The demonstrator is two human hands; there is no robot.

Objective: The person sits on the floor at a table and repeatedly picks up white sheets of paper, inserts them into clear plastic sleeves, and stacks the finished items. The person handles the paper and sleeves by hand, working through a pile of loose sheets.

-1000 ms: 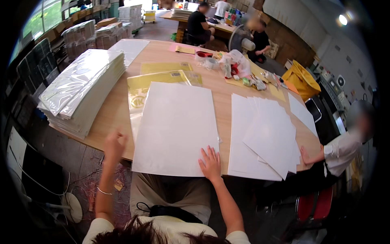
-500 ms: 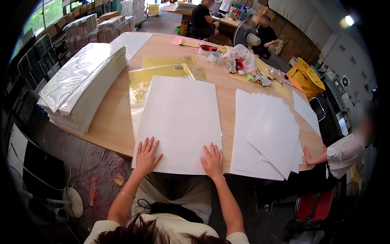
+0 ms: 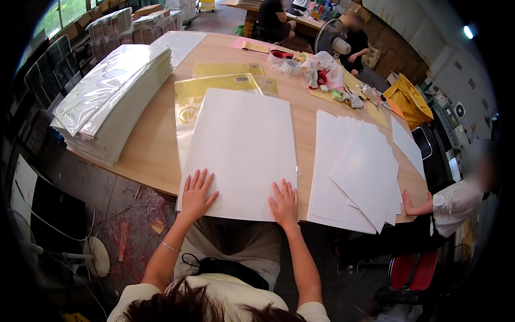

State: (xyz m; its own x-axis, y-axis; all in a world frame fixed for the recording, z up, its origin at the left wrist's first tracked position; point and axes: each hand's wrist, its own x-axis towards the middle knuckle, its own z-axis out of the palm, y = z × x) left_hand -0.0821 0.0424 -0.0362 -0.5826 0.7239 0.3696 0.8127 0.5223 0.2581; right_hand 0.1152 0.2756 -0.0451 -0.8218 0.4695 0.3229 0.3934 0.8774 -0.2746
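A large white sheet (image 3: 241, 145) lies in front of me on the wooden table, its near edge at the table's front. On its near left corner rests my left hand (image 3: 197, 193), flat with the fingers spread. My right hand (image 3: 284, 204) lies flat on the near right corner, fingers apart. Neither hand grips anything. Partly beneath the sheet, yellow-printed clear plastic bags (image 3: 214, 81) stick out at its far left. Whether the sheet is one layer or several, I cannot tell.
A tall stack of glossy plastic-covered sheets (image 3: 110, 91) stands at the left. Loose white sheets (image 3: 348, 172) fan out at the right. Tape rolls (image 3: 289, 67) and crumpled plastic (image 3: 322, 67) lie at the back. A person's hand (image 3: 413, 204) rests on the table's right edge.
The whole view has shifted slightly, with the table appearing higher. My hands stay flat on the same corners of the sheet; nothing was picked up or let go.
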